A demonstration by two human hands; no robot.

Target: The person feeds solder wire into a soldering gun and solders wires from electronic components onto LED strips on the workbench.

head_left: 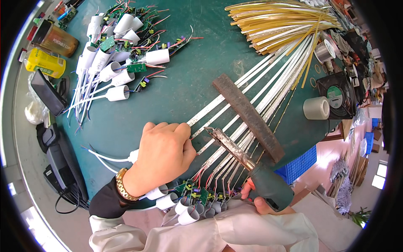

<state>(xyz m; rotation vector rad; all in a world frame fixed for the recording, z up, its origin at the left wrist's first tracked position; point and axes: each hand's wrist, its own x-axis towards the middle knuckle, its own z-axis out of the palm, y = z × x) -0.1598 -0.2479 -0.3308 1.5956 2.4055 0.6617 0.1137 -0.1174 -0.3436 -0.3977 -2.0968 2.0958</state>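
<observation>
My left hand (163, 157), with a gold watch at the wrist, is closed over the near ends of several white LED strips (210, 107). Its fingers curl downward, so what they grip is hidden. Beside it a white lamp socket (133, 156) with a white cable pokes out. My right hand (262, 206) grips a dark green soldering gun (270, 187), its tip pointing up and left over the strips, close to my left fingers. A rusty metal bar (247, 115) lies across the strips. Along the table's near edge, green circuit boards (203, 195) and white sockets (188, 215) join strip ends by thin wires.
At the far left lies a pile of white sockets (119, 80) with circuit boards and wires. Yellow-backed strips (281, 25) fan out at the back right. A solder spool (324, 51), white roll (316, 108) and black fan (338, 95) stand right; a phone (48, 92) and yellow bottle (44, 63) left.
</observation>
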